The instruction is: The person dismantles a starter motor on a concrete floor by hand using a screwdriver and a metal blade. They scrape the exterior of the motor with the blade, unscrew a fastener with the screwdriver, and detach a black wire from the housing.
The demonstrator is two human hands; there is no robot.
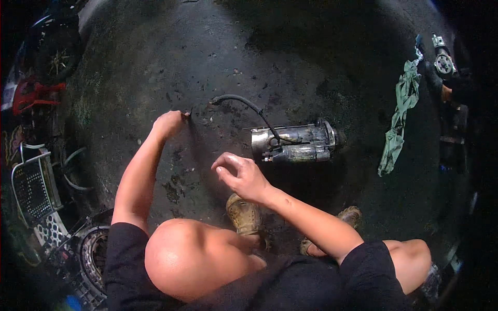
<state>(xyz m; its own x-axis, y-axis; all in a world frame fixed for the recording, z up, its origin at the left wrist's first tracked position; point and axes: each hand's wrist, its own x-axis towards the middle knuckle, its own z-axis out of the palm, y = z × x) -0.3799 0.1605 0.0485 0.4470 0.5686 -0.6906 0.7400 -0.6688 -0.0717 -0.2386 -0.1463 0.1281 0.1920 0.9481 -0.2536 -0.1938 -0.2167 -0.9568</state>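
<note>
Dim scene overall. Floor (114,93) near black, with a paler grey, lit patch toward upper centre. Light from above, source out of view; strongest on bare forearms (136,176) and the left knee (179,256), where a whitish glare sits. Sharp highlight on the near end of the cylindrical metal unit (298,151); deep shadow below it. Soft shadows on the floor beside the left hand (169,124) and right hand (237,175). Black clothing (290,282) loses its folds. Fisheye curves the rim; corners fall to black, bluish fringing upper left. Dark wheel (57,62) there murky, grainy.
</note>
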